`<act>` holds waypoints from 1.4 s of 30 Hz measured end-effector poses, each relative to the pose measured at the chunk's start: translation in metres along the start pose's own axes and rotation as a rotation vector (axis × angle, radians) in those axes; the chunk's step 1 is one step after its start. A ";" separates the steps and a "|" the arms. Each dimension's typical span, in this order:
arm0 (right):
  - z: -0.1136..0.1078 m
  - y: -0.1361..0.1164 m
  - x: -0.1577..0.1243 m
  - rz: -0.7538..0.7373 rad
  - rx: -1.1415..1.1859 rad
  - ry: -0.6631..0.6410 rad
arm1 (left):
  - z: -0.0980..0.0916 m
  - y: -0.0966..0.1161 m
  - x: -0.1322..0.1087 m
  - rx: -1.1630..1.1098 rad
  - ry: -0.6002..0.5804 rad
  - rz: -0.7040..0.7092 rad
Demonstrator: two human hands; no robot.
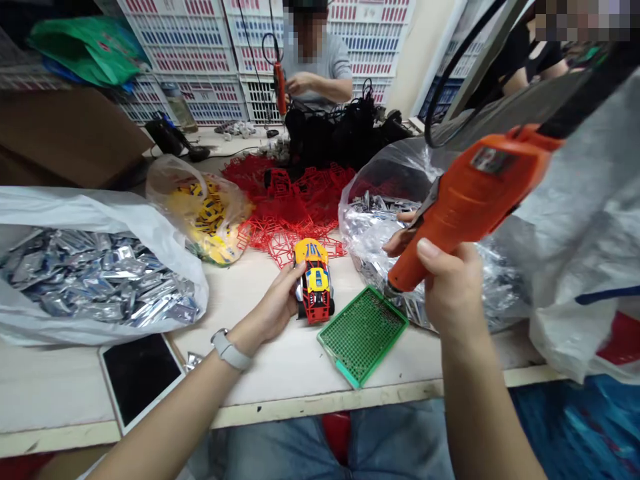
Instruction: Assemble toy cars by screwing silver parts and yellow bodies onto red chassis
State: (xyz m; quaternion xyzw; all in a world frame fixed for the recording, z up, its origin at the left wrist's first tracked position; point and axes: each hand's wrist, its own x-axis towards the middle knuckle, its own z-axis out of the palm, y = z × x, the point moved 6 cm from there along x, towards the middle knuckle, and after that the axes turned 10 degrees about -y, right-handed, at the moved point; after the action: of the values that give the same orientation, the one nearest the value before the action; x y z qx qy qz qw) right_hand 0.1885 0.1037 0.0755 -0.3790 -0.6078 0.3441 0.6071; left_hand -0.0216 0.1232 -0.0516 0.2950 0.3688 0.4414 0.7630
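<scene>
From where I stand, the electric screwdriver's (pixel 465 193) tip is hard to make out: it meets the far right corner of the green perforated tray (pixel 356 375) in my line of sight, and I can't tell whether the two touch. The tool's black upper end blurs away toward the top right. The tablet (pixel 143 380) lies partly behind the left forearm, and the white bag of silver packets (pixel 100 277) is cut off at the left edge.

The left hand (pixel 275 305) has its grip closed about the side of the yellow, blue and red toy car (pixel 316 283), thumb against the body; most of the fingers are hidden. The car is just left of the tray, above or on the worktop (pixel 273 380), I can't say which. The right hand (pixel 450 273) has its grip wrapped round the orange screwdriver body, thumb on the near side, fingertips showing beyond it. Red plastic frames (pixel 280 233) are heaped behind the car.
</scene>
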 end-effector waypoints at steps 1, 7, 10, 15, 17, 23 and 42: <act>-0.006 0.000 -0.003 0.007 -0.032 -0.023 | 0.000 0.002 -0.001 -0.004 0.010 0.024; -0.027 0.000 -0.026 -0.063 -0.189 0.142 | 0.005 0.016 -0.007 -0.005 0.031 0.079; -0.042 -0.008 -0.044 -0.312 -0.181 0.559 | 0.009 0.021 -0.009 -0.035 -0.026 0.088; -0.046 -0.014 -0.066 -0.588 -0.214 0.912 | 0.003 0.015 -0.008 -0.024 0.030 0.069; -0.040 -0.009 -0.064 -0.506 -0.205 0.830 | 0.000 0.012 -0.007 -0.009 0.071 0.109; 0.022 0.015 -0.057 -0.124 -0.263 0.110 | 0.005 0.015 -0.010 0.045 0.023 0.276; 0.076 0.045 -0.058 0.184 -0.310 -0.188 | 0.014 0.029 -0.034 0.532 -0.169 0.502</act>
State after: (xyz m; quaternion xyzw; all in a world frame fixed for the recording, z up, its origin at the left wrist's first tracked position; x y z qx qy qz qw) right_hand 0.1134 0.0771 0.0067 -0.4883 -0.6701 0.3341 0.4481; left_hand -0.0345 0.1039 -0.0113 0.5995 0.3224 0.4777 0.5554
